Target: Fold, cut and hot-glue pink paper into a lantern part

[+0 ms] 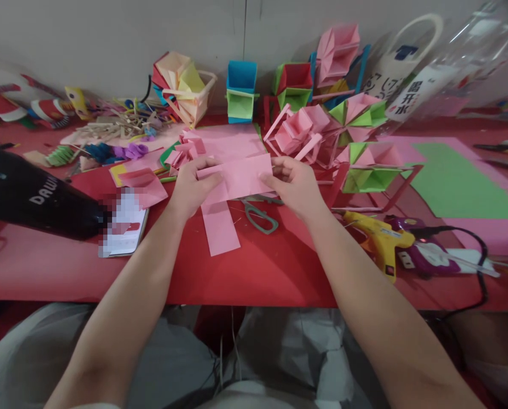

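A pink paper strip [245, 175] is stretched between my two hands above the red table. My left hand [194, 184] pinches its left end, thumb on top. The right end is gripped by my right hand [294, 182], again with the thumb over the paper and the fingers behind. Below it, another pink strip [220, 230] lies on the table. Grey-handled scissors [260, 218] rest just right of that strip, their blades partly hidden under the held paper. Behind my hands are a larger pink sheet [237, 138] and a cluster of folded pink pieces [186, 149].
Folded paper wheel models [294, 130] stand along the wall. A yellow glue gun [377, 236] and a purple power strip [428, 250] with a black cable lie right. A phone [128, 227] and black tumbler [36, 196] are left. Green paper [467, 179] lies far right.
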`<act>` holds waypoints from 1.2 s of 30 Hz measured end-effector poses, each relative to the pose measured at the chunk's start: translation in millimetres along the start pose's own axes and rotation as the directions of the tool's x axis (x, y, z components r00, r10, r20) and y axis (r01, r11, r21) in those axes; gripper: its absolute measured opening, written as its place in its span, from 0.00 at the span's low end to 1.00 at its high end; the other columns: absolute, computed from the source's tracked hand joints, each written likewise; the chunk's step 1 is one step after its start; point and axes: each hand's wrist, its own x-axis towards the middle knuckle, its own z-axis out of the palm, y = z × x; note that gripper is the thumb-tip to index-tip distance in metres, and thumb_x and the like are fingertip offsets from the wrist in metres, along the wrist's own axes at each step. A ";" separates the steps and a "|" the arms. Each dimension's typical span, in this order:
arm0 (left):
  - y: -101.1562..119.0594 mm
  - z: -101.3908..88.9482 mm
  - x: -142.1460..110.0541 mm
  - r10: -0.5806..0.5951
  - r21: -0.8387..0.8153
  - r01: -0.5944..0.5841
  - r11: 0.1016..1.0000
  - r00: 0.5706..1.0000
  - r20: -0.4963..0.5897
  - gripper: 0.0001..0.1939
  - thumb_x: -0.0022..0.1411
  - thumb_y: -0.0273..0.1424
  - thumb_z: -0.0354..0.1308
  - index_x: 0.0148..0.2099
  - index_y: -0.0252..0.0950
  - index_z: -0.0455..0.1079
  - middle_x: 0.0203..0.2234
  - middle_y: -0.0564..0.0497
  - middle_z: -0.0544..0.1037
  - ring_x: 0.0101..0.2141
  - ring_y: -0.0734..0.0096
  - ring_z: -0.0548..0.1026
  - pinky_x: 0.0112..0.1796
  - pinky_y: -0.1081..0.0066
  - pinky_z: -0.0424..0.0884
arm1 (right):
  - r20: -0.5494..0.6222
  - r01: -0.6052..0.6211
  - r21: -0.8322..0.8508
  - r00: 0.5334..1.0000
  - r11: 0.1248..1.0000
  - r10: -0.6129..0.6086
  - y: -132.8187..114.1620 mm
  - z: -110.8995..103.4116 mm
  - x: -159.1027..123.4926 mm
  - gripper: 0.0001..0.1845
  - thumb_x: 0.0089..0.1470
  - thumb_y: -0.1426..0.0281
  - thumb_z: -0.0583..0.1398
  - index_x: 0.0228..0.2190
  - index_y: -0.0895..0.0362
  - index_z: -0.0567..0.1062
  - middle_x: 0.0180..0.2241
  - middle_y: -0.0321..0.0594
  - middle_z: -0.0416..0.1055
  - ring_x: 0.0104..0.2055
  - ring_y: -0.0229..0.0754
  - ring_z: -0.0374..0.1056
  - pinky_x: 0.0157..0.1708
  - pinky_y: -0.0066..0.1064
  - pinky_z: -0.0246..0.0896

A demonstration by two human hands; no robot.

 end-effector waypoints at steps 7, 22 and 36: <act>6.4 2.4 -2.5 -0.023 0.014 0.023 1.000 1.000 0.002 0.10 0.50 0.30 0.66 0.37 0.36 0.76 0.35 0.51 0.80 0.39 0.66 0.77 0.45 0.65 0.73 | -0.018 0.008 -0.095 1.000 0.995 -0.010 -4.8 -1.7 -1.5 0.14 0.48 0.66 0.68 0.35 0.57 0.72 0.23 0.33 0.69 0.24 0.37 0.65 0.25 0.31 0.60; 2.1 8.1 -4.1 -0.144 -0.080 0.142 0.987 0.989 -0.027 0.09 0.51 0.31 0.65 0.36 0.35 0.73 0.31 0.52 0.79 0.34 0.69 0.77 0.38 0.70 0.72 | -0.117 0.153 -0.259 0.975 0.954 -0.188 -12.5 3.0 -8.5 0.08 0.52 0.68 0.65 0.24 0.56 0.72 0.25 0.35 0.71 0.28 0.38 0.67 0.31 0.31 0.62; 7.3 7.5 -6.1 -0.083 -0.009 0.085 0.996 0.992 0.093 0.15 0.53 0.31 0.63 0.45 0.36 0.75 0.42 0.46 0.81 0.44 0.62 0.79 0.46 0.63 0.74 | -0.056 0.192 -0.351 0.973 0.916 -0.225 -7.6 0.7 -8.8 0.07 0.58 0.66 0.61 0.28 0.54 0.75 0.29 0.38 0.73 0.32 0.42 0.68 0.34 0.34 0.63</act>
